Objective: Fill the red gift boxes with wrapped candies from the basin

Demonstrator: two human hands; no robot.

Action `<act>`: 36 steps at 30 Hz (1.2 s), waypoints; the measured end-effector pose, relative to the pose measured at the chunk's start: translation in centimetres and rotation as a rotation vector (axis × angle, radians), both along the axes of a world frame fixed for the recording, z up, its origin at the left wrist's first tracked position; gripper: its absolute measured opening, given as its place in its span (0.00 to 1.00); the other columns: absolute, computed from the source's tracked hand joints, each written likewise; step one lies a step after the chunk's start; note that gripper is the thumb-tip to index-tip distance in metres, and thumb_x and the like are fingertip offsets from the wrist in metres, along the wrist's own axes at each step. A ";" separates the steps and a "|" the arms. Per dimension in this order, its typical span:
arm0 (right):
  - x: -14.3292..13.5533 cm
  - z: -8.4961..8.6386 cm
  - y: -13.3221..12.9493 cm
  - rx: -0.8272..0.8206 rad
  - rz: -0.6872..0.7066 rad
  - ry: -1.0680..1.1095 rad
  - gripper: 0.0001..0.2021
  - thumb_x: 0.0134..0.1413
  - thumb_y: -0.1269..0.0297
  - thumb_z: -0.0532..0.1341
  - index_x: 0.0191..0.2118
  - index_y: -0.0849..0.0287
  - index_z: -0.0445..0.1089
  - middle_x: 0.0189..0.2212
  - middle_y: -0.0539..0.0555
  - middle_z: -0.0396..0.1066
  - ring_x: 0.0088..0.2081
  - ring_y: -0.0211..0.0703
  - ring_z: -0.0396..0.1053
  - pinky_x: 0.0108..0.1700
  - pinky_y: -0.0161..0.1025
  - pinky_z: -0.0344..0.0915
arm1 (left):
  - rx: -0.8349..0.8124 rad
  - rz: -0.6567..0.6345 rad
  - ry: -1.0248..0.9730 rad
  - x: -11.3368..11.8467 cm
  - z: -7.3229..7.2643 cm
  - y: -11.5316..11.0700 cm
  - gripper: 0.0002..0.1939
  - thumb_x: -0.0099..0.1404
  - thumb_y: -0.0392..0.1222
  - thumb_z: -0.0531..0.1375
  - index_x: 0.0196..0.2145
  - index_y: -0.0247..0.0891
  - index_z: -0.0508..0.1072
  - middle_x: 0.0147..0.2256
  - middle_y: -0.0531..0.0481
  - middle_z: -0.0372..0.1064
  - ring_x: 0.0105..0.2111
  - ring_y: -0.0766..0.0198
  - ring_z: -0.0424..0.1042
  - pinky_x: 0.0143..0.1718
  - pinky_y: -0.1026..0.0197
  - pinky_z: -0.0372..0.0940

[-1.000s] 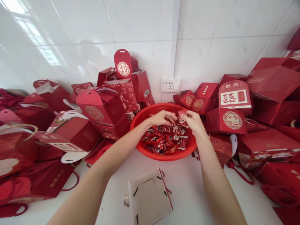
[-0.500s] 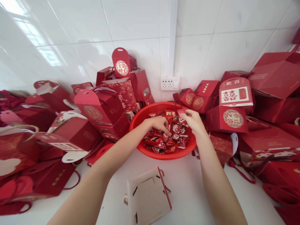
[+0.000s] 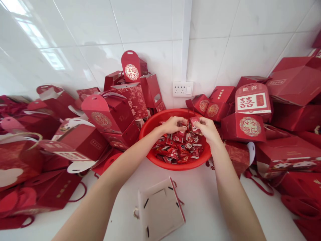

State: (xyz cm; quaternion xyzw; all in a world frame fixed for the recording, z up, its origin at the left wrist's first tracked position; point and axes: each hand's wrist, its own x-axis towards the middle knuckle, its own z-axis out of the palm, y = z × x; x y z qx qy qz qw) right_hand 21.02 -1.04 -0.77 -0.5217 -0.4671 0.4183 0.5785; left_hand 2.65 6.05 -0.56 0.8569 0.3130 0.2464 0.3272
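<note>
A red plastic basket (image 3: 175, 166) holds many wrapped candies (image 3: 173, 152) in red, white and black wrappers. Over its far side, the fingers and thumb of my left hand (image 3: 173, 125) curl around a red-wrapped candy, mostly hidden by the hand. Just to the right, my right hand (image 3: 207, 130) pinches a small red and white packet (image 3: 194, 124) between thumb and fingers. In front of the basket an open carton (image 3: 163, 209) lies on the white table, its pale inside facing up and cord handles at its sides.
Red gift boxes crowd the left (image 3: 107, 113) and right (image 3: 243, 127) of the basket, some with cord handles hanging over the table. Behind stands a white tiled wall (image 3: 150, 23) with a power socket (image 3: 183, 89) and a vertical conduit (image 3: 186, 40).
My left hand has moved up and right from the middle of the candies towards my right hand. My right hand keeps its packet in nearly the same place.
</note>
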 end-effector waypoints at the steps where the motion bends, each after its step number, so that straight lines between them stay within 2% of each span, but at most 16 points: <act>1: 0.0 0.0 0.0 -0.007 0.012 0.004 0.05 0.37 0.64 0.67 0.24 0.57 0.71 0.19 0.47 0.71 0.21 0.39 0.66 0.22 0.34 0.62 | 0.004 0.015 -0.068 0.0 -0.1 0.1 0.11 0.59 0.39 0.65 0.39 0.33 0.77 0.38 0.46 0.77 0.37 0.61 0.74 0.43 0.61 0.67; 5: -0.1 -0.1 -0.1 -0.040 0.087 0.009 0.06 0.36 0.65 0.68 0.26 0.58 0.75 0.21 0.49 0.74 0.22 0.39 0.68 0.23 0.35 0.65 | 0.035 0.066 -0.221 0.4 -0.4 0.5 0.11 0.60 0.42 0.65 0.39 0.33 0.77 0.42 0.45 0.77 0.42 0.59 0.74 0.48 0.58 0.67; 12: 0.0 -0.3 -0.1 -0.067 0.143 0.025 0.09 0.34 0.67 0.70 0.29 0.58 0.76 0.24 0.50 0.78 0.24 0.42 0.72 0.23 0.36 0.67 | -0.034 0.007 -0.318 0.9 -0.7 0.7 0.11 0.62 0.38 0.63 0.42 0.33 0.78 0.41 0.46 0.77 0.41 0.60 0.74 0.49 0.56 0.67; 14: 0.1 -0.4 0.2 -0.054 0.116 0.036 0.09 0.34 0.67 0.71 0.27 0.57 0.74 0.23 0.50 0.77 0.23 0.42 0.71 0.23 0.36 0.66 | -0.107 0.011 -0.368 0.9 -0.6 0.6 0.15 0.60 0.36 0.64 0.46 0.33 0.76 0.38 0.47 0.76 0.40 0.61 0.74 0.49 0.55 0.68; 16: 0.2 -0.6 0.4 -0.034 0.080 0.048 0.10 0.33 0.67 0.71 0.26 0.56 0.72 0.22 0.49 0.77 0.23 0.41 0.71 0.24 0.36 0.67 | -0.191 0.007 -0.407 0.9 -0.5 0.6 0.24 0.56 0.32 0.66 0.52 0.33 0.74 0.36 0.50 0.74 0.38 0.62 0.74 0.48 0.55 0.69; 19: 0.4 -0.7 0.5 0.000 0.031 0.068 0.13 0.32 0.65 0.72 0.28 0.56 0.69 0.23 0.49 0.77 0.23 0.41 0.72 0.25 0.37 0.68 | -0.270 0.017 -0.451 0.9 -0.5 0.6 0.33 0.50 0.29 0.70 0.55 0.33 0.71 0.36 0.50 0.74 0.36 0.63 0.75 0.44 0.57 0.70; 21: 0.4 -0.6 0.5 0.028 0.007 0.083 0.15 0.32 0.63 0.71 0.29 0.55 0.68 0.24 0.49 0.77 0.24 0.42 0.73 0.27 0.38 0.69 | -0.306 0.044 -0.456 0.9 -0.5 0.6 0.29 0.51 0.31 0.71 0.52 0.32 0.73 0.35 0.49 0.76 0.35 0.63 0.75 0.43 0.57 0.71; 24: 0.3 -0.5 0.4 0.073 -0.008 0.098 0.17 0.32 0.62 0.71 0.33 0.55 0.70 0.27 0.50 0.79 0.29 0.45 0.76 0.33 0.40 0.71 | -0.347 0.020 -0.388 1.0 -0.4 0.5 0.15 0.55 0.39 0.71 0.39 0.30 0.78 0.33 0.47 0.77 0.33 0.62 0.76 0.43 0.55 0.71; 25: 0.3 -0.4 0.3 0.084 -0.004 0.098 0.17 0.32 0.62 0.71 0.34 0.56 0.71 0.27 0.51 0.79 0.31 0.46 0.77 0.35 0.41 0.72 | -0.346 -0.004 -0.365 0.9 -0.4 0.5 0.13 0.56 0.43 0.71 0.36 0.31 0.78 0.33 0.46 0.78 0.32 0.61 0.77 0.43 0.55 0.71; 29: 0.1 -0.1 0.1 0.098 0.022 0.091 0.13 0.32 0.62 0.70 0.29 0.58 0.73 0.26 0.52 0.79 0.34 0.49 0.78 0.39 0.42 0.72 | -0.286 -0.056 -0.351 0.7 -0.2 0.5 0.18 0.55 0.50 0.72 0.32 0.31 0.78 0.29 0.49 0.77 0.29 0.63 0.75 0.40 0.57 0.70; 36: -0.1 -0.2 0.1 0.091 0.025 0.101 0.11 0.32 0.63 0.69 0.28 0.58 0.74 0.25 0.51 0.78 0.30 0.45 0.76 0.35 0.40 0.71 | -0.245 -0.096 -0.334 0.4 0.1 0.3 0.21 0.54 0.54 0.72 0.32 0.30 0.79 0.30 0.48 0.77 0.30 0.64 0.73 0.37 0.61 0.67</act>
